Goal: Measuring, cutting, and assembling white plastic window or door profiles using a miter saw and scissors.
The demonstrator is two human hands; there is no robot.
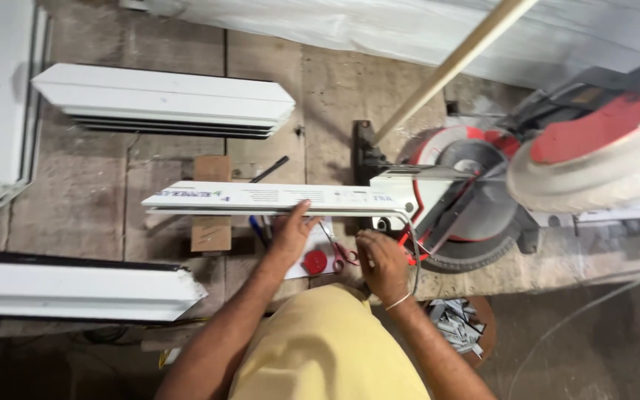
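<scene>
Hands: my left hand (290, 231) flat, fingers spread, pressing white profile (275, 198) lying crosswise; right hand (381, 261) curled, grip unclear.

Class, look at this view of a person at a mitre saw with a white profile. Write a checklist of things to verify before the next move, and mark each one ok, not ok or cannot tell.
1. Left hand steadies the white profile: ok, fingers touch its near edge.
2. Right hand away from the saw blade: ok, it rests near the bench edge.
3. Profile reaches the blade: ok, its right end lies beside it.
4. Bench free of loose items near the hands: not ok, red-handled scissors lie between them.
5. Blade at rest: cannot tell.
6. Profile clamped: cannot tell.
</scene>
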